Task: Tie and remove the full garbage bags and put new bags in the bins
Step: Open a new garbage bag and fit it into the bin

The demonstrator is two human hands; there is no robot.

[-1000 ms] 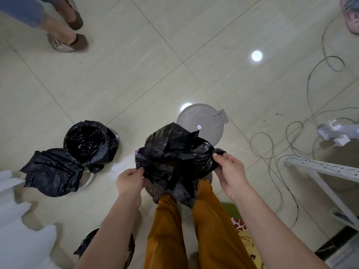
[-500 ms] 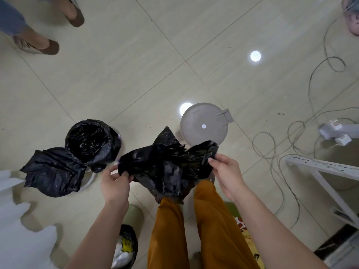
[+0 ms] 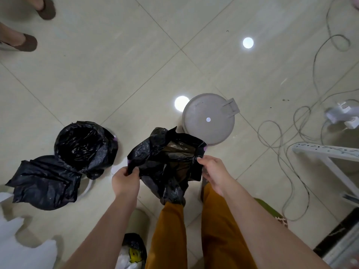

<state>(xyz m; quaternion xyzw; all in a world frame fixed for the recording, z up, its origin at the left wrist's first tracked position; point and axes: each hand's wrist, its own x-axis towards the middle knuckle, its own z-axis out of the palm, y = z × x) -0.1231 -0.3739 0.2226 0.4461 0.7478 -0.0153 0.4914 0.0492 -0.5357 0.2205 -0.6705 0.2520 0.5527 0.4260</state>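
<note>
A new black garbage bag hangs spread between my hands over my orange trousers. My left hand pinches its left rim and my right hand pinches its right rim, so its mouth gapes. Just beyond it stands a grey bin with its round lid down. To the left a second bin stands lined with a black bag, and another black bag lies crumpled against it on the floor. A filled bag with white and yellow contents sits by my left leg.
Another person's feet in brown slippers stand at the far left. Loose cables curl over the tiles on the right, beside a white frame and a power adapter. White fabric lies at the lower left.
My hands have pulled the black bag's rim apart, and its mouth has gone from bunched to wide. The other person's feet have shifted left.
</note>
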